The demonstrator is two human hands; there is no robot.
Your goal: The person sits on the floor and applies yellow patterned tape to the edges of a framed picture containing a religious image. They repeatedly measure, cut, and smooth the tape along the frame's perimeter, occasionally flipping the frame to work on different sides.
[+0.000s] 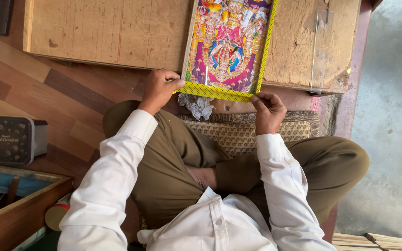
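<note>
Two hands pinch bottom edge of picture print (226, 44), frame middle: left hand (158, 88) near corner, right hand (268, 109) too; looks thin, light, bendy; hold by yellow border (212, 91)

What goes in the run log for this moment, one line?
left hand: grips yellow-bordered colourful print near corner | right hand: pinches its other corner | print: on wooden board
</note>
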